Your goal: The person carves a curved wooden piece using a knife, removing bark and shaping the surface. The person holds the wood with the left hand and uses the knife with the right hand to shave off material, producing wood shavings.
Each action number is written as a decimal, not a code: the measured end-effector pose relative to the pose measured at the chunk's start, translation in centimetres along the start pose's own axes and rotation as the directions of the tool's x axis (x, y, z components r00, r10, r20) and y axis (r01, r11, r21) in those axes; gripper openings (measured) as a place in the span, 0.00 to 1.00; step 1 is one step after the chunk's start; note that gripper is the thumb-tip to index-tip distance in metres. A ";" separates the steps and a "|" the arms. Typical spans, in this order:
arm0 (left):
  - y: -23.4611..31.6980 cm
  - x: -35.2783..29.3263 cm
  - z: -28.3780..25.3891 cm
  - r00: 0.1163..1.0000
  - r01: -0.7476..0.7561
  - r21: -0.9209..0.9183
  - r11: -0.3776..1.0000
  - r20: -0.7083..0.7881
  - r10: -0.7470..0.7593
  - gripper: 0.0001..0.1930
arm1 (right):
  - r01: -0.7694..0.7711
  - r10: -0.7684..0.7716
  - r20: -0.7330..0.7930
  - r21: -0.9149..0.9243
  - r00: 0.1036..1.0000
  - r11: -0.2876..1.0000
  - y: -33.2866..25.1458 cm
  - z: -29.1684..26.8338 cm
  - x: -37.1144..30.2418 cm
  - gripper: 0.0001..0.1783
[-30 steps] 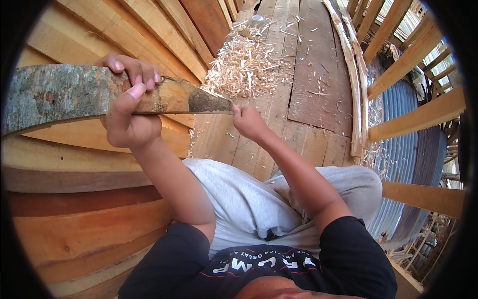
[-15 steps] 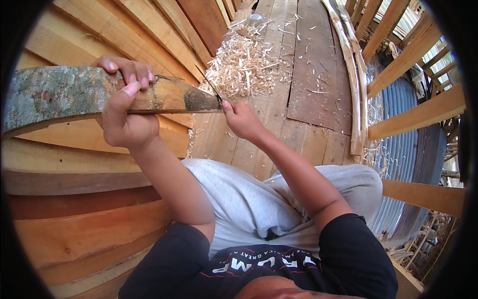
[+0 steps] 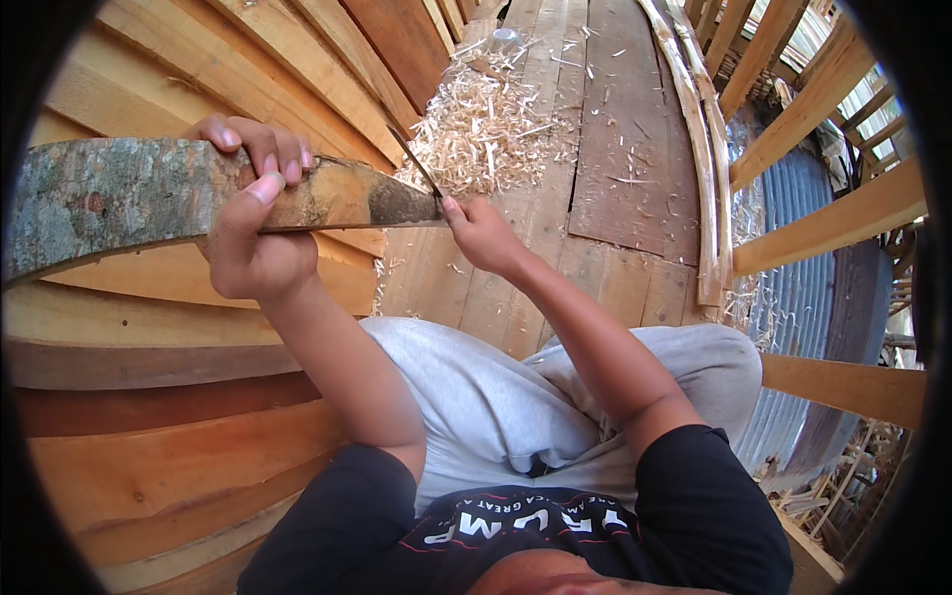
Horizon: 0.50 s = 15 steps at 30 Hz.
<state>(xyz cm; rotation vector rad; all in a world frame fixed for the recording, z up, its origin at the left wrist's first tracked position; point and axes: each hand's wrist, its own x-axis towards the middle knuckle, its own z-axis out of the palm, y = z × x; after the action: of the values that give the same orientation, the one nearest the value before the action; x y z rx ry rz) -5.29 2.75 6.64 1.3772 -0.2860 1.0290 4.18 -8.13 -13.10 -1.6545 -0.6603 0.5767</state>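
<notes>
A long piece of wood with grey, lichen-spotted bark [image 3: 109,198] comes in from the left and narrows to a cut point near the middle. My left hand [image 3: 260,208] is wrapped around it, thumb on the near side and fingers over the far edge. At the tapered tip, my right hand [image 3: 478,234] is closed on a thin dark knife [image 3: 412,161], whose blade points away and to the left. Its handle is hidden inside the fist. The knuckles sit right beside the wood's end, and the blade crosses just past the tip.
Pale wood shavings [image 3: 486,129] are heaped on the plank floor [image 3: 496,302], with a small metallic object [image 3: 504,40] behind them. Plank walling [image 3: 178,421] stands at left. Long peeled strips [image 3: 706,178] lie at right beside slatted rails [image 3: 833,230] and corrugated sheeting [image 3: 793,297].
The wood and my left hand have dipped very slightly toward me. The knife blade has turned a little and shows broader. Both hands keep their grip.
</notes>
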 end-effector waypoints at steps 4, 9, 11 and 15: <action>0.0 -0.1 0.3 1.000 -0.004 0.039 0.999 -0.001 0.004 0.20 | -0.039 0.037 -0.018 -0.142 0.999 0.989 0.5 0.0 0.4 0.30; 0.0 0.1 -0.2 1.000 0.006 0.033 0.999 -0.023 -0.005 0.20 | 0.001 -0.013 -0.042 -0.270 0.999 0.963 -0.1 -0.6 0.5 0.28; -0.1 0.1 -0.3 0.999 -0.001 0.038 0.999 -0.036 0.003 0.21 | -0.020 0.010 -0.032 -0.309 0.999 0.951 -0.5 -1.0 0.4 0.27; -0.1 0.1 -0.7 0.999 0.014 -0.010 1.000 0.040 -0.013 0.20 | -0.220 0.195 -0.103 -0.487 0.975 0.845 3.6 -3.4 1.0 0.28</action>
<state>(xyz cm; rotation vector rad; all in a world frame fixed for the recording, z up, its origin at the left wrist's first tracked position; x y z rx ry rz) -5.44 3.42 6.55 1.3898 -0.3108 0.9887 7.61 -10.34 -16.03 -2.2411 -0.6290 0.5438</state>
